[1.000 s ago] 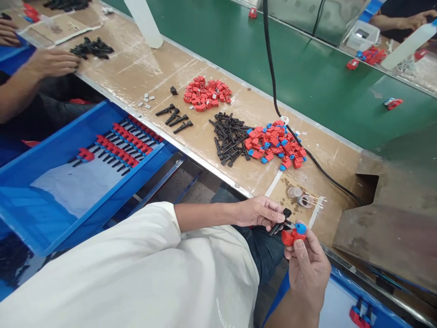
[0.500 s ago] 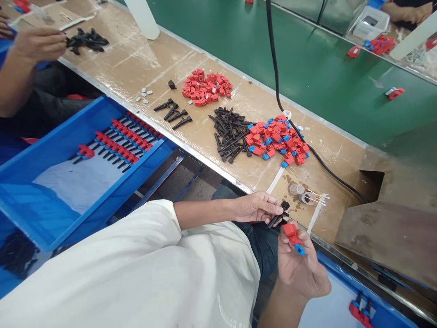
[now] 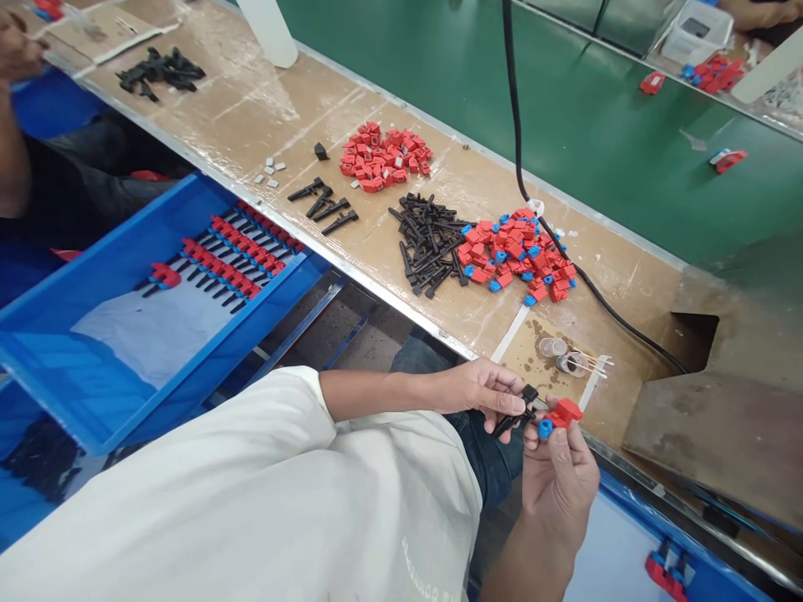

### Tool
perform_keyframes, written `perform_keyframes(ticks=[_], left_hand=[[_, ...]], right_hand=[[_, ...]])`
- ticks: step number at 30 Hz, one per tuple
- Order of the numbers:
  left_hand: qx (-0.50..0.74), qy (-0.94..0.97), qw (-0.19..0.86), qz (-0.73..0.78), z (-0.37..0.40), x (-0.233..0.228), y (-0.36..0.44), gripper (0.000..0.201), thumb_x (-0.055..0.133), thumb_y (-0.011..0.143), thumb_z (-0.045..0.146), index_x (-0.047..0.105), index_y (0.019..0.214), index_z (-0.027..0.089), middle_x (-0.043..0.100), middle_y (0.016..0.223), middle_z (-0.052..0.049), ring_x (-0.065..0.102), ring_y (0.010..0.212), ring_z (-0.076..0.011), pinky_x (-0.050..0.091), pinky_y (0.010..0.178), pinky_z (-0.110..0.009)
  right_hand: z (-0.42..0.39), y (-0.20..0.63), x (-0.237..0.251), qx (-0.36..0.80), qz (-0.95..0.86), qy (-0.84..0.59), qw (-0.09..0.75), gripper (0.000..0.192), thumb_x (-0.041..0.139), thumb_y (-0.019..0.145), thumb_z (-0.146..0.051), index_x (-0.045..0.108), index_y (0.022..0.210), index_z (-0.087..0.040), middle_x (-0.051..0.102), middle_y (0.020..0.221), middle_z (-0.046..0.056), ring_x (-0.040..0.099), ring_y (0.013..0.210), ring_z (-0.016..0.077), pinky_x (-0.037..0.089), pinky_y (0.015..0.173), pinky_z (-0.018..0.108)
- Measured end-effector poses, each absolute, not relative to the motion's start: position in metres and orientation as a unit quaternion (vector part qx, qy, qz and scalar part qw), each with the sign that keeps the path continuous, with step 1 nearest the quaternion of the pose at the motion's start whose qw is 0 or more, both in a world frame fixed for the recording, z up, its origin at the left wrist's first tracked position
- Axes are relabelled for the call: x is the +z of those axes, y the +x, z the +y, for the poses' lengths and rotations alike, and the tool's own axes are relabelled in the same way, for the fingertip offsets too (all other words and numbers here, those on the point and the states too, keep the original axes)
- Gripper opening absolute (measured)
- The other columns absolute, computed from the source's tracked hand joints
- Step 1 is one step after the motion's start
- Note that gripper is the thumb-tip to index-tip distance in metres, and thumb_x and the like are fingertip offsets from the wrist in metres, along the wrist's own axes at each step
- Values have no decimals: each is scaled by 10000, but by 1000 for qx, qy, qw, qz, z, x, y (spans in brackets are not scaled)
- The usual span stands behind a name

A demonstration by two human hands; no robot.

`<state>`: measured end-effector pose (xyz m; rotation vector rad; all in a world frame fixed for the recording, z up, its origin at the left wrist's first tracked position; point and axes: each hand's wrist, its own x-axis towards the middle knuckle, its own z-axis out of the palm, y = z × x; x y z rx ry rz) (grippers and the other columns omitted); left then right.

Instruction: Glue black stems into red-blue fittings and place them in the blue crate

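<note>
Left hand (image 3: 486, 393) pinches a black pin (image 3: 515, 412) between thumb and fingers, just off the bench edge. Right hand (image 3: 560, 481) has fingers clamped on a red clip with blue cap (image 3: 557, 416), blue end touching the pin tip. Both sit over the lap, near 2 small clear caps (image 3: 561, 355). On the bench (image 3: 251, 125): a black pin pile (image 3: 430, 242) beside a red-blue clip pile (image 3: 518, 255). Blue tray (image 3: 75, 368) at left holds rows of assembled pieces (image 3: 235, 255).
</note>
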<state>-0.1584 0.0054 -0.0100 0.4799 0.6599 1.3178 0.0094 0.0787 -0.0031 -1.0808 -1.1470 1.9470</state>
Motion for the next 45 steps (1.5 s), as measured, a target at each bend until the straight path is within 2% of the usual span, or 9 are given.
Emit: perform_keyframes(ticks=[6, 13, 21, 27, 36, 39, 42, 45], left_hand=[[579, 231, 713, 322, 6, -5, -158, 537, 825, 673, 585, 590, 799, 119, 618, 634, 27, 606, 502, -69, 448, 477, -167], [568, 257, 694, 359, 7, -10, -157, 546, 816, 662, 604, 549, 755, 137, 589, 578, 43, 565, 456, -63, 386, 432, -163], [537, 305, 676, 402, 8, -10, -167, 562, 810, 652, 627, 541, 774, 149, 577, 529, 54, 529, 423, -64, 401, 449, -178], [518, 325, 681, 402, 10, -13, -169, 590, 801, 635, 665, 532, 760, 155, 557, 533, 53, 531, 432, -76, 384, 449, -188], [510, 339, 679, 405, 6, -17, -167, 620, 776, 634, 708, 507, 736, 160, 541, 548, 59, 501, 435, -69, 356, 464, -195], [518, 343, 666, 414, 4, -13, -169, 604, 779, 645, 693, 505, 735, 163, 547, 556, 54, 513, 453, -77, 358, 469, -198], [511, 335, 678, 408, 2, -5, -174, 550, 770, 699, 648, 553, 786, 150, 555, 582, 44, 530, 487, -83, 349, 468, -196], [488, 341, 704, 388, 5, -1, -182, 483, 792, 719, 568, 613, 801, 126, 569, 628, 27, 489, 505, -65, 339, 477, -196]], right_hand=[[76, 10, 4, 686, -479, -452, 308, 436, 856, 699, -436, 746, 1023, -164, 610, 723, 12, 471, 521, 48, 354, 412, 152], [73, 12, 4, 668, -499, -465, 298, 481, 858, 673, -454, 744, 1026, -147, 659, 754, 38, 503, 499, 72, 411, 425, 200], [60, 5, 3, 623, -515, -486, 331, 481, 834, 728, -412, 728, 1117, -149, 682, 821, 31, 533, 548, 80, 467, 498, 224], [54, 5, -4, 593, -554, -490, 320, 513, 787, 777, -455, 704, 1173, -139, 693, 854, 47, 520, 555, 88, 459, 513, 229], [46, 3, -8, 521, -631, -485, 308, 467, 695, 858, -478, 690, 1198, -158, 682, 1007, 64, 522, 581, 81, 472, 550, 230], [52, 3, -8, 555, -623, -468, 291, 472, 698, 852, -493, 692, 1183, -158, 682, 900, 41, 525, 561, 87, 470, 545, 235], [68, 12, -1, 618, -624, -424, 223, 596, 753, 796, -510, 644, 1272, -169, 684, 845, 42, 591, 598, 133, 505, 560, 267], [86, 23, 11, 586, -696, -358, 211, 810, 882, 658, -400, 564, 1386, -241, 684, 1081, 87, 662, 852, 212, 569, 693, 331]])
